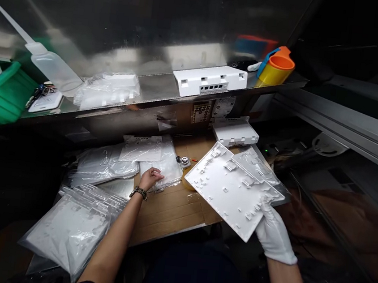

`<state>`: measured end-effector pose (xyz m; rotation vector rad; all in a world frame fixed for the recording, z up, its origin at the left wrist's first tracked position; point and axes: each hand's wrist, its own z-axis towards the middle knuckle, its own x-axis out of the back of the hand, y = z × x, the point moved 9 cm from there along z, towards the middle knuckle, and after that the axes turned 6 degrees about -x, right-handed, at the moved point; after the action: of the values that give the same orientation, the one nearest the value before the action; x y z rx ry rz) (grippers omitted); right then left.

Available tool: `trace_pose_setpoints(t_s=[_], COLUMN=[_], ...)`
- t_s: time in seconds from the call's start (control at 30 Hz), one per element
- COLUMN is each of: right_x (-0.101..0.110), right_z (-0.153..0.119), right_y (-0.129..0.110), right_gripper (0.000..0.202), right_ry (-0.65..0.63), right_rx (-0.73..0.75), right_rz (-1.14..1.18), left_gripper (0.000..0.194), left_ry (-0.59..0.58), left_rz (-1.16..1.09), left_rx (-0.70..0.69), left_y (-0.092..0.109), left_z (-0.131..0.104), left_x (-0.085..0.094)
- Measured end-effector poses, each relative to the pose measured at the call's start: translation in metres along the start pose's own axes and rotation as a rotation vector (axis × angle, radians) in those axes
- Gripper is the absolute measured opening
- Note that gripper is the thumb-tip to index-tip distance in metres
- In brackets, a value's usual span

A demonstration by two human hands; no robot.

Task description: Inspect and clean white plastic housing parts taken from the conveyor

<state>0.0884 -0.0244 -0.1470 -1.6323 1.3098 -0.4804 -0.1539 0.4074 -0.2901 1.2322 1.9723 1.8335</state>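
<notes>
My right hand (275, 234), in a white glove, grips the lower right edge of a white plastic panel (227, 188). The panel is tilted, its clips and ribs facing up. My bare left hand (151, 178), with a bracelet at the wrist, touches the edge of a stack of clear plastic bags (167, 168); its fingers are pinched together, and what is between them is too small to tell. A flat white part (141, 148) rests on the bags. Right of the bags are a small round metal item (184, 160) and a yellow tape roll (189, 180), partly behind the panel.
Bagged white panels (68, 228) lie at the lower left, more bags (102, 164) behind. A metal shelf (157, 88) holds a squeeze bottle (54, 69), a white housing (212, 81) and a yellow roll (275, 72). A green bin (3, 95) stands left. Another housing (235, 132) sits below the shelf.
</notes>
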Motion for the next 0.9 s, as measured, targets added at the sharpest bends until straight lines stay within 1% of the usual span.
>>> trace_pose_setpoints(t_s=[0.07, 0.17, 0.23, 0.33, 0.4, 0.47, 0.5, 0.57, 0.6, 0.63, 0.67, 0.77, 0.8, 0.87, 0.9], right_x=[-0.009, -0.031, -0.057, -0.107, -0.136, -0.156, -0.163, -0.170, -0.170, -0.169, -0.166, -0.157, -0.154, -0.151, -0.149], right_z=[-0.002, -0.002, -0.002, -0.002, -0.003, -0.003, -0.003, -0.002, -0.002, -0.002, -0.001, 0.001, 0.001, -0.001, -0.003], right_y=[0.008, 0.024, 0.038, 0.063, 0.078, 0.088, 0.091, 0.096, 0.098, 0.099, 0.101, 0.103, 0.102, 0.098, 0.095], right_gripper=[0.055, 0.060, 0.064, 0.069, 0.070, 0.068, 0.066, 0.061, 0.060, 0.060, 0.060, 0.060, 0.059, 0.059, 0.061], right_ry=[0.015, 0.067, 0.057, -0.038, -0.078, -0.098, -0.108, -0.125, -0.125, -0.115, -0.098, -0.033, -0.016, 0.009, 0.023], right_rx=[-0.016, 0.032, 0.098, 0.196, 0.244, 0.277, 0.288, 0.303, 0.304, 0.298, 0.286, 0.254, 0.251, 0.256, 0.259], right_rz=[-0.022, -0.213, -0.371, -0.556, -0.673, -0.759, -0.783, -0.817, -0.833, -0.847, -0.859, -0.874, -0.869, -0.843, -0.826], left_gripper=[0.019, 0.020, 0.020, 0.022, 0.024, 0.022, 0.021, 0.015, 0.011, 0.006, 0.007, 0.029, 0.035, 0.049, 0.057], left_ry=[-0.044, -0.039, -0.002, 0.043, 0.044, 0.024, 0.010, -0.014, -0.010, 0.008, 0.043, 0.171, 0.198, 0.208, 0.189], left_rz=[-0.053, -0.052, 0.005, 0.121, 0.185, 0.233, 0.252, 0.284, 0.300, 0.316, 0.331, 0.361, 0.364, 0.360, 0.356], left_rx=[0.012, -0.005, -0.025, -0.078, -0.131, -0.182, -0.200, -0.225, -0.234, -0.242, -0.250, -0.267, -0.274, -0.301, -0.326], left_y=[-0.002, 0.000, 0.002, 0.009, 0.015, 0.021, 0.023, 0.027, 0.029, 0.031, 0.033, 0.043, 0.047, 0.058, 0.066], left_z=[0.006, 0.009, 0.008, 0.003, -0.001, -0.004, -0.006, -0.008, -0.009, -0.010, -0.011, -0.011, -0.011, -0.008, -0.007], left_x=[0.000, 0.001, 0.002, -0.001, -0.007, -0.012, -0.014, -0.013, -0.009, -0.002, 0.006, 0.034, 0.041, 0.046, 0.044])
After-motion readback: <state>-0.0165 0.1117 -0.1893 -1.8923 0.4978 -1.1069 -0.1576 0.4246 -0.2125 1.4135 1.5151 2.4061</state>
